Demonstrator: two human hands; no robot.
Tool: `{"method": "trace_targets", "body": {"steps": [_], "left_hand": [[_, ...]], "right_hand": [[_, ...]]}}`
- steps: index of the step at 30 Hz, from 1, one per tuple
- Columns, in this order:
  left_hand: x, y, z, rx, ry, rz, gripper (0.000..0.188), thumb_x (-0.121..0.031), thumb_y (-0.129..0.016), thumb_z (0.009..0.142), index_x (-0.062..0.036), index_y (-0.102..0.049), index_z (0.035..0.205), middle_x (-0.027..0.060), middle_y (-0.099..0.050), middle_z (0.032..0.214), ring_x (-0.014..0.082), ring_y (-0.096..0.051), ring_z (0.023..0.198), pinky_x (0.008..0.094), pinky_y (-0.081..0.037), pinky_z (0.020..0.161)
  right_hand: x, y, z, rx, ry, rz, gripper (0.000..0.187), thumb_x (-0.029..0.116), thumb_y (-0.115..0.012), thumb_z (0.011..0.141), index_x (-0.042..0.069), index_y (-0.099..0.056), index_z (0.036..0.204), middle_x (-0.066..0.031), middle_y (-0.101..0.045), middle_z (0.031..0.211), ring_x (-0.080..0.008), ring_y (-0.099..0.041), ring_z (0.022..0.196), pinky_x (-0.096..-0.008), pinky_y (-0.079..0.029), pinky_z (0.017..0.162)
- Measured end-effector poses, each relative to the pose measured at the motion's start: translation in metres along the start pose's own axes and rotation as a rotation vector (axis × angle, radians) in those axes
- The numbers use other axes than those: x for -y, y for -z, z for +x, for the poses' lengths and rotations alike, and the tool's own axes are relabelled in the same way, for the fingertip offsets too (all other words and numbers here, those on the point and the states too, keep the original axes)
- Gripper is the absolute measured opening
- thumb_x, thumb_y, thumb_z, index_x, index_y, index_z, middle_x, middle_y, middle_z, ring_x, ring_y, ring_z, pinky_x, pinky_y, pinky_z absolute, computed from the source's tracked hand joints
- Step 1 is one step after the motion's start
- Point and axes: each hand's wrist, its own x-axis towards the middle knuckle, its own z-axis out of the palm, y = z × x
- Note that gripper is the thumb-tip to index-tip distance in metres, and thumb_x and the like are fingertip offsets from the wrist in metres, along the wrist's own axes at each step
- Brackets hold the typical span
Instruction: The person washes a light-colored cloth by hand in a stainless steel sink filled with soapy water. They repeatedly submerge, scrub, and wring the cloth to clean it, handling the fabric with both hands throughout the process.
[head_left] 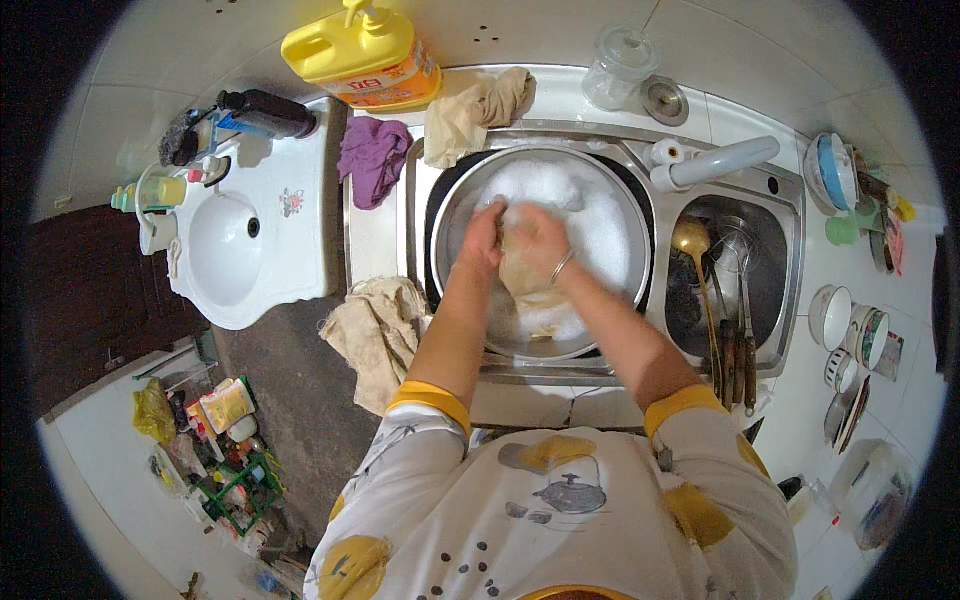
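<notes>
A wide metal basin [440,240] full of white suds [610,240] sits in the left sink bowl. Both my hands are together inside it, over the foam. A wet beige cloth [528,280] hangs down from between them into the water. My left hand [484,236] is closed at the cloth's upper left edge. My right hand [538,242], with a bracelet at its wrist, is closed over the top of the cloth and blurred by motion. A smaller bit of beige cloth [543,330] shows at the basin's near side.
To the right, the second sink bowl [780,300] holds a ladle [692,240] and other long-handled utensils, beneath a grey pipe [725,162]. Cloths [372,160] lie left of the basin, by a yellow jug [365,60]. A white washbasin [300,240] stands farther left; bowls [830,316] are at right.
</notes>
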Motion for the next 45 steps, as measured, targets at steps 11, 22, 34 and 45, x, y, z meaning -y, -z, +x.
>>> {"method": "trace_targets", "body": {"steps": [11,22,34,45], "left_hand": [[0.014,-0.038,-0.028,0.055,-0.041,-0.144,0.032,-0.037,-0.041,0.088,-0.0073,-0.053,0.085,0.0047,-0.055,0.082,0.0198,-0.052,0.072,0.0335,-0.044,0.067],[-0.004,-0.031,-0.04,0.069,-0.052,-0.401,0.035,-0.033,-0.044,0.085,-0.0038,-0.049,0.104,0.0127,-0.055,0.101,0.0273,-0.055,0.089,0.0385,-0.042,0.083],[-0.002,-0.015,-0.009,-0.032,-0.01,0.094,0.027,-0.024,-0.055,0.078,-0.0023,-0.052,0.094,0.0116,-0.056,0.089,0.0223,-0.056,0.078,0.0342,-0.047,0.063],[0.05,-0.008,-0.025,0.475,-0.662,0.303,0.036,-0.036,-0.04,0.088,-0.0072,-0.052,0.107,0.0072,-0.057,0.098,0.0165,-0.055,0.084,0.0312,-0.046,0.073]], "right_hand": [[0.059,0.011,-0.002,0.068,0.174,-0.504,0.039,0.034,-0.04,0.084,0.003,-0.061,0.07,-0.0189,-0.058,0.068,-0.034,-0.057,0.063,-0.0407,-0.045,0.059],[-0.045,0.039,0.058,-0.253,-0.372,0.076,0.023,0.026,-0.053,0.079,0.004,-0.061,0.076,-0.0192,-0.059,0.074,-0.0381,-0.056,0.072,-0.0414,-0.044,0.068],[0.027,0.011,-0.003,0.066,0.066,-0.125,0.021,0.016,-0.059,0.069,0.006,-0.055,0.087,-0.0182,-0.058,0.083,-0.0367,-0.056,0.076,-0.04,-0.046,0.069],[0.062,0.022,-0.017,0.12,0.261,-0.369,0.026,0.029,-0.048,0.078,0.006,-0.06,0.078,-0.0163,-0.059,0.07,-0.0321,-0.058,0.062,-0.0404,-0.046,0.058]]}}
